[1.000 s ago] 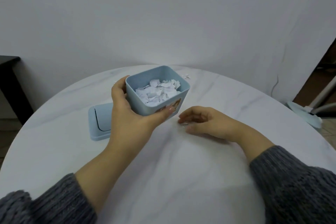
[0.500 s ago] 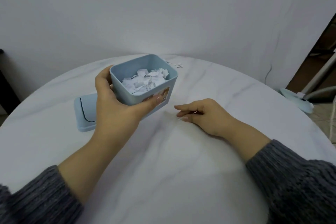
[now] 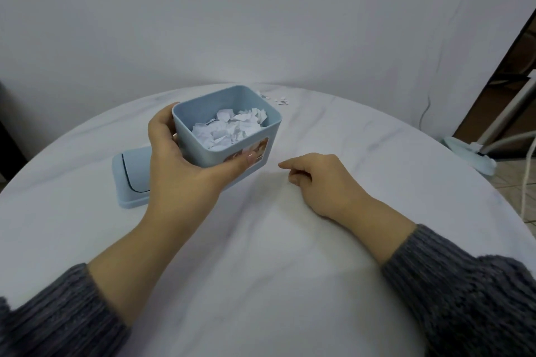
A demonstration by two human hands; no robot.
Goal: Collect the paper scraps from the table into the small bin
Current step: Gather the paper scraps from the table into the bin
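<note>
Now most paper scraps [image 3: 229, 127] sit in the small blue bin [image 3: 200, 158]. The left hand [image 3: 185, 174] grips the bin, tipped a bit, near the table [image 3: 261, 240]. The right hand [image 3: 322, 180] rests on the table with curled fingers; I cannot tell if it holds a scrap. A few loose scraps [image 3: 277, 99] lie behind the bin, so reaching there looks next. A second ago the right hand was just beside the bin; now they are apart.

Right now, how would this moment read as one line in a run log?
left hand: grips small bin | small bin: holds paper scraps | right hand: fingers curled, resting on table | loose scraps: on table behind bin
</note>
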